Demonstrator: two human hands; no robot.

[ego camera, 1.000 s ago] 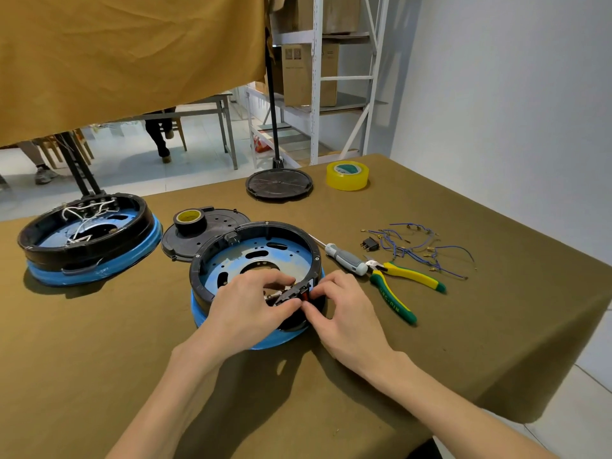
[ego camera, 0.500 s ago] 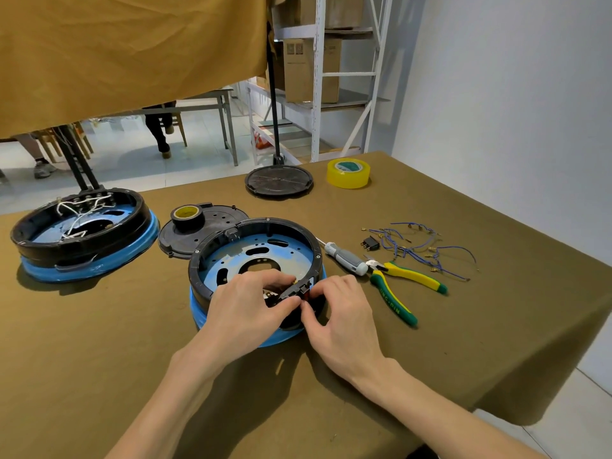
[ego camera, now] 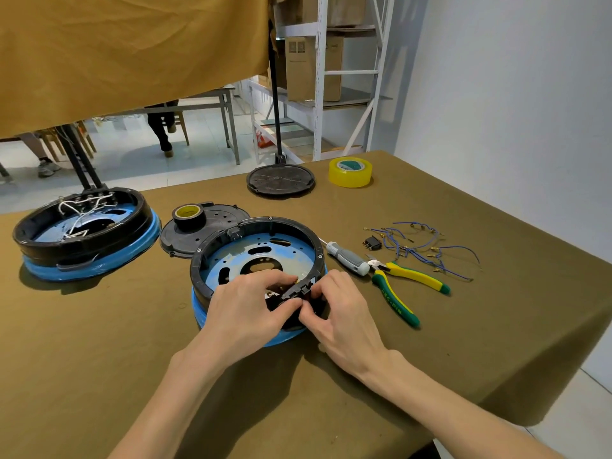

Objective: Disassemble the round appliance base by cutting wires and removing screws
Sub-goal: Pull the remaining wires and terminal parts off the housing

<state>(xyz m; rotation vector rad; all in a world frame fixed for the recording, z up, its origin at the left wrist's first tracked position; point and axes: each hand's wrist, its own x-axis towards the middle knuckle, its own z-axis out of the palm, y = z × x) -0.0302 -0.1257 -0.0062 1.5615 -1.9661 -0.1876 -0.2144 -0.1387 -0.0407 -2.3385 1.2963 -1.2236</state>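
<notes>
Bright, even daylight; soft shadows fall toward the viewer, focus is sharp, and wide-angle bending curves the edges.

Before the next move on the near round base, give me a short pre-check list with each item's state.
1. Both hands on the part: ok. Left hand and right hand pinch the small black part at the near rim of the base.
2. Part free of the base: cannot tell, fingers hide it.
3. Wires left inside this base: cannot tell; none show on the visible plate.
4. Pliers and screwdriver lie just right of the base: ok.
5. Cut blue wires lie aside: ok.
</notes>
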